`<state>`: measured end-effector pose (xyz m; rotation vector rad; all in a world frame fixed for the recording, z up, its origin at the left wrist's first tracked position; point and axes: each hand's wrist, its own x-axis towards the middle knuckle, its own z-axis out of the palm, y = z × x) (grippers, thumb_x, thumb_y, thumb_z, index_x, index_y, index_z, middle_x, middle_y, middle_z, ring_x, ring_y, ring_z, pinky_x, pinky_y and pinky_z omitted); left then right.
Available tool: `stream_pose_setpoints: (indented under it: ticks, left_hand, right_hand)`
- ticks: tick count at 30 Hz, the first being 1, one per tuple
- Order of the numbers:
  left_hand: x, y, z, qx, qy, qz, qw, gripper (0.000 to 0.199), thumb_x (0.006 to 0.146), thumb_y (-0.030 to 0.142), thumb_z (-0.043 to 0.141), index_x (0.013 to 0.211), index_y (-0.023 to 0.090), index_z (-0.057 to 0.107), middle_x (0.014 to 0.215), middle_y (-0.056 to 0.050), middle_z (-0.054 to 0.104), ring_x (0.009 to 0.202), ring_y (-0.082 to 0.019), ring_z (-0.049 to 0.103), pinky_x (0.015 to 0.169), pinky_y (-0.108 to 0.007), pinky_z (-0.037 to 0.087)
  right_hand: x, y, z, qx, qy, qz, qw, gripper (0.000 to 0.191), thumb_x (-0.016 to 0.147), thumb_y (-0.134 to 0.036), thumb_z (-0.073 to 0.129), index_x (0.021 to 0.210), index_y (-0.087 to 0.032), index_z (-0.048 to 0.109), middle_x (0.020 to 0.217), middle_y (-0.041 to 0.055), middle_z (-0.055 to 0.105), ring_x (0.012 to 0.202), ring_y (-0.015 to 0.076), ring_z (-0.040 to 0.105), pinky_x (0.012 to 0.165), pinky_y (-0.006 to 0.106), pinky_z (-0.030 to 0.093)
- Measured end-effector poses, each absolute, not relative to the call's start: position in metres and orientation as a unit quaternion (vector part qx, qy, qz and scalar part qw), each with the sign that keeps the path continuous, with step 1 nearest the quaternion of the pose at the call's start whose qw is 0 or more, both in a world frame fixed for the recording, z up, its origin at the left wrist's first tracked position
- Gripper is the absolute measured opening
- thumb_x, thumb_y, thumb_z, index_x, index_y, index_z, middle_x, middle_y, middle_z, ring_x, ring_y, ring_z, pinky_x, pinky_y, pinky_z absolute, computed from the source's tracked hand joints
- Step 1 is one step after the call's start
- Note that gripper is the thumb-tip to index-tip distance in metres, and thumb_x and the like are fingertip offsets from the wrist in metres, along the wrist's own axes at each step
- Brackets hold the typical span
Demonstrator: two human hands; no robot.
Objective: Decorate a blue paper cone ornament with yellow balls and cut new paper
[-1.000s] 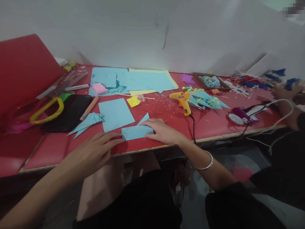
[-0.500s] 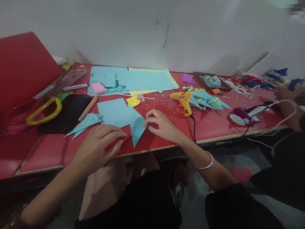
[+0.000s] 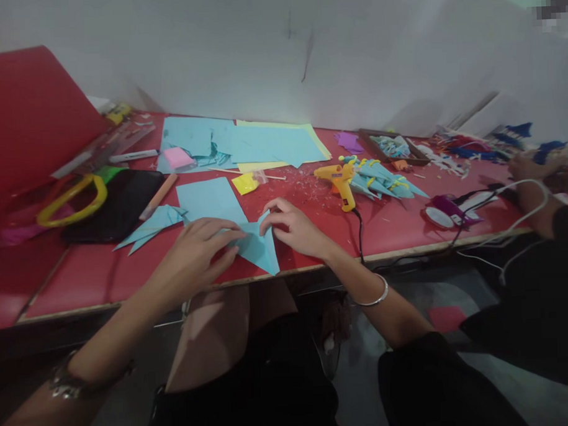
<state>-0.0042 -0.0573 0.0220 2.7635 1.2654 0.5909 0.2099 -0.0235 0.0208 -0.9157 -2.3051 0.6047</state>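
A folded light-blue paper [image 3: 261,250] lies near the front edge of the red table, its point toward me. My right hand [image 3: 296,228] pinches its raised right part between thumb and fingers. At the paper's left side is my left hand [image 3: 199,256], fingers apart and curved, the fingertips over its left corner. Behind them lies a flat blue sheet [image 3: 211,200]. Left of it rest pointed folded blue pieces [image 3: 151,227].
A yellow glue gun [image 3: 341,185] with a black cord stands right of my hands, beside finished blue cones [image 3: 380,180]. Further left are a black tablet-like object [image 3: 118,209] and yellow-handled scissors [image 3: 72,202]. Another person's hand [image 3: 538,173] is at far right.
The blue paper's right part has been lifted by my right hand, and its point has shifted right. My left hand has moved slightly right, to the paper's left corner.
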Motion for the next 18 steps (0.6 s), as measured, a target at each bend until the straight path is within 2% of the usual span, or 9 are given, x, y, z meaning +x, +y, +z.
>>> stream_pose_setpoints:
  ticks: [11, 18]
  left_hand:
    - [-0.001, -0.049, 0.003, 0.907, 0.395, 0.137, 0.048, 0.033, 0.08, 0.021, 0.038, 0.111, 0.015, 0.048, 0.112, -0.01, 0.05, 0.101, -0.023, 0.045, 0.086, -0.038, 0.039]
    - [-0.001, -0.047, 0.002, 0.904, 0.391, 0.161, 0.061, 0.031, 0.08, 0.023, 0.037, 0.107, 0.017, 0.051, 0.109, -0.009, 0.051, 0.1, -0.022, 0.046, 0.085, -0.038, 0.04]
  right_hand:
    - [0.197, -0.014, 0.015, -0.325, -0.809, 0.382, 0.306, 0.025, 0.069, -0.005, 0.035, 0.072, -0.015, 0.058, 0.075, 0.0003, 0.06, 0.068, 0.0099, 0.052, 0.066, 0.023, 0.04]
    - [0.199, -0.012, 0.011, -0.328, -0.796, 0.401, 0.313, 0.024, 0.069, -0.007, 0.036, 0.073, -0.015, 0.058, 0.076, 0.0005, 0.06, 0.073, 0.0109, 0.053, 0.072, 0.025, 0.04]
